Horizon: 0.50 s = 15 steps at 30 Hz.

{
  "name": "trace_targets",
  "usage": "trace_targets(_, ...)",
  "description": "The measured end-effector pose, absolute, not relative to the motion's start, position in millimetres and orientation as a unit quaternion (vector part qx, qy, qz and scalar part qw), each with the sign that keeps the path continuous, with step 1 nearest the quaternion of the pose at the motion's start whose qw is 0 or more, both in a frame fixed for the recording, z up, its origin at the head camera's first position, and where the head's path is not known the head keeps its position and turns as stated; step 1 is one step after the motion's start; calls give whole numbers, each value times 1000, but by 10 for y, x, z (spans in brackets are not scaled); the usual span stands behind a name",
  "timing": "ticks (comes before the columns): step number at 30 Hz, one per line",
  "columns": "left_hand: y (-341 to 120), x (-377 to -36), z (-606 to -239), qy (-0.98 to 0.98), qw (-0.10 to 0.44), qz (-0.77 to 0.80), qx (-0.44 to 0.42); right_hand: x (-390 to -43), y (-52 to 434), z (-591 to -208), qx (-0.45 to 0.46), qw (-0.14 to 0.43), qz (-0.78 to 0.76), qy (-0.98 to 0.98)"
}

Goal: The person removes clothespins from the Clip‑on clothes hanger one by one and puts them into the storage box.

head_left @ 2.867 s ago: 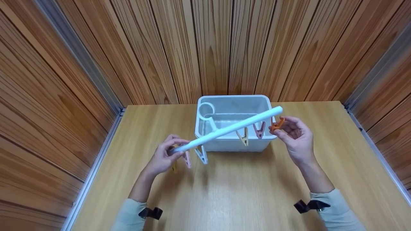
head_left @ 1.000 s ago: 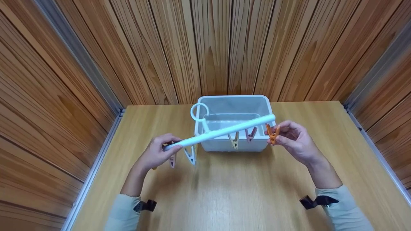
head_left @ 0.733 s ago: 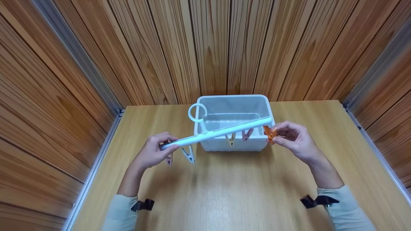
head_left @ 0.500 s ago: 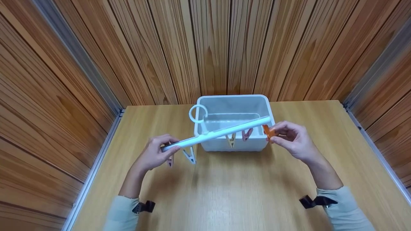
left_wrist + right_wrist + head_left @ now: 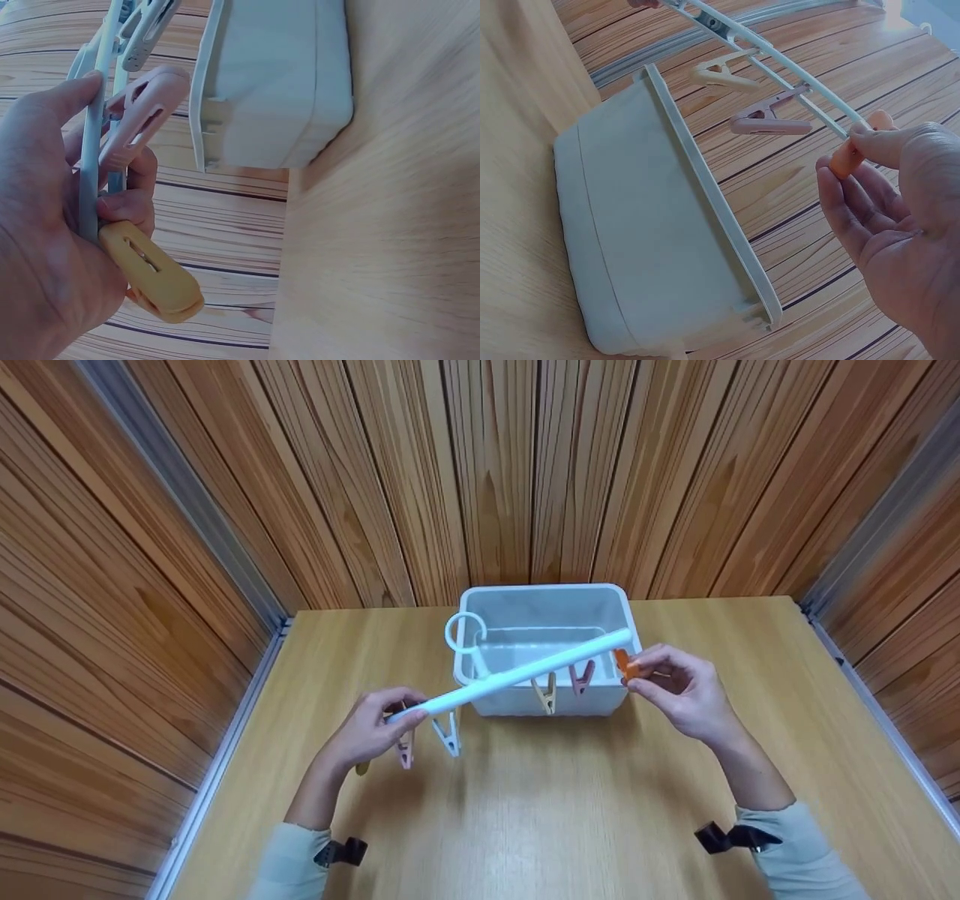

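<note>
A light blue clip hanger [image 5: 517, 673] with a ring-shaped hook [image 5: 466, 633] is held up at a slant, its right end higher in the head view. My left hand [image 5: 379, 725] grips its left end, near a yellow clothespin [image 5: 154, 274] and a pink clothespin [image 5: 144, 116]. A blue clothespin [image 5: 448, 735], a cream clothespin [image 5: 547, 694] and a mauve clothespin [image 5: 582, 678] hang along the bar. At the right end, my right hand [image 5: 686, 690] pinches an orange clothespin [image 5: 847, 159] between thumb and fingers, right at the bar's tip.
Behind and below the hanger stands a pale grey plastic bin [image 5: 545, 592] on the wooden table [image 5: 525, 810]. Wood-plank walls [image 5: 495, 472] rise at the back and both sides, with metal strips [image 5: 225, 532] along the corners.
The hanger has shifted left and its slant varied. The orange clothespin has moved left and lower with my right hand, and its handles went from spread to squeezed together.
</note>
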<state>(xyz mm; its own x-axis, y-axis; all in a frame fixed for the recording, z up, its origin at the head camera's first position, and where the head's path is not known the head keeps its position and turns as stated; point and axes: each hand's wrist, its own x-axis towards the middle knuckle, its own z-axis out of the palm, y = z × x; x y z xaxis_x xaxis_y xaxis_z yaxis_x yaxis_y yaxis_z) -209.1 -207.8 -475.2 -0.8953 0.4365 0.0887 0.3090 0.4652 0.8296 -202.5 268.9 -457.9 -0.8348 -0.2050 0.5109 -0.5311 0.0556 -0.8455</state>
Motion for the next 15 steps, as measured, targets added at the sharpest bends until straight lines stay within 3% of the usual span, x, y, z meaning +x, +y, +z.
trace_targets(15,-2098,-2101,-4712,849,73,479,209,-2026,2662,-4571,258,176,576,-755)
